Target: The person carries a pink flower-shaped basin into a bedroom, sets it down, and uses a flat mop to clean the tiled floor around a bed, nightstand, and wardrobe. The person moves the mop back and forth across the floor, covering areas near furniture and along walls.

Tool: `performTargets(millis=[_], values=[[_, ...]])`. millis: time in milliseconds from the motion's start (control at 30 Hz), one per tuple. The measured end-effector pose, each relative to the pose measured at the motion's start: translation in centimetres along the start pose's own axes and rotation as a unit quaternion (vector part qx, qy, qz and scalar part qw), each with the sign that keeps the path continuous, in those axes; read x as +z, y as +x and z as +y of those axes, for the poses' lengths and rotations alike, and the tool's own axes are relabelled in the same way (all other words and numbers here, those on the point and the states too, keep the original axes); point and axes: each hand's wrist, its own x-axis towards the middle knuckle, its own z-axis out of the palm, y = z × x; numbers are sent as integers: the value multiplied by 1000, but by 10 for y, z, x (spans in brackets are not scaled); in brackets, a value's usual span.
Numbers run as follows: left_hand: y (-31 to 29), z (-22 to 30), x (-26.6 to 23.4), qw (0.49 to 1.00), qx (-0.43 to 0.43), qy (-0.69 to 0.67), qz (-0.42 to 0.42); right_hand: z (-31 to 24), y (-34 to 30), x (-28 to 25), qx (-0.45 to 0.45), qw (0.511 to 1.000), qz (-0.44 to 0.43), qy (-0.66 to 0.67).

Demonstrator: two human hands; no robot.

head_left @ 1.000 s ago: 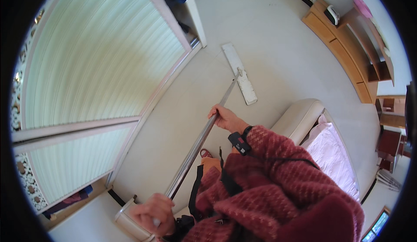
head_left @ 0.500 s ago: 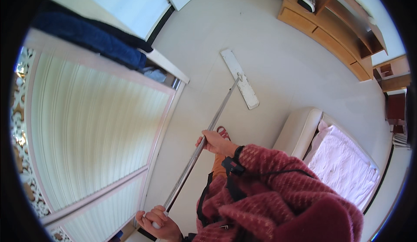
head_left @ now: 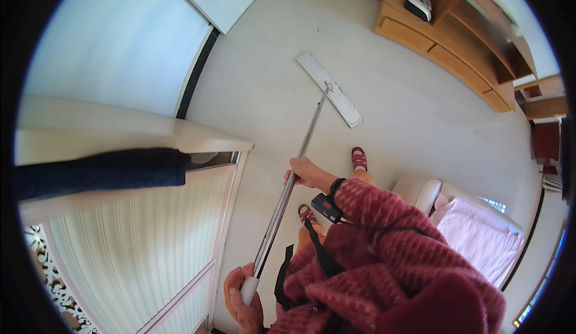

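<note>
A long flat mop [head_left: 313, 123] slants away from me, its metal pole running from the lower middle up to a wide white mop head [head_left: 342, 101]. The head lies flat on the pale floor. Around the middle of the pole my right hand [head_left: 302, 172] is closed. Lower down, my left hand [head_left: 243, 298] wraps the white grip [head_left: 249, 291] at the pole's top end. A black strap and a small black box [head_left: 327, 208] are at my right wrist.
To my left stands a wardrobe [head_left: 150, 256] with ribbed sliding doors and dark clothes [head_left: 102, 172] hanging out over them. A wooden cabinet [head_left: 438, 46] lines the far right wall. Nearer on the right is a cream padded bed [head_left: 417, 193] with a pink cover. My feet wear red sandals [head_left: 359, 157].
The view has moved forward and turned; the wardrobe sits lower and a second sandal shows. Both hands and the mop have shifted right and away in the picture, with both grips kept.
</note>
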Motion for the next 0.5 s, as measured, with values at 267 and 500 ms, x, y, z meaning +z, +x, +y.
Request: performTargets(millis=[267, 500], values=[[54, 94, 157, 935, -269, 62, -221, -168, 30, -58, 7, 994, 48, -97], [135, 119, 251, 924, -316, 92, -197, -278, 84, -73, 21, 988, 74, -136]])
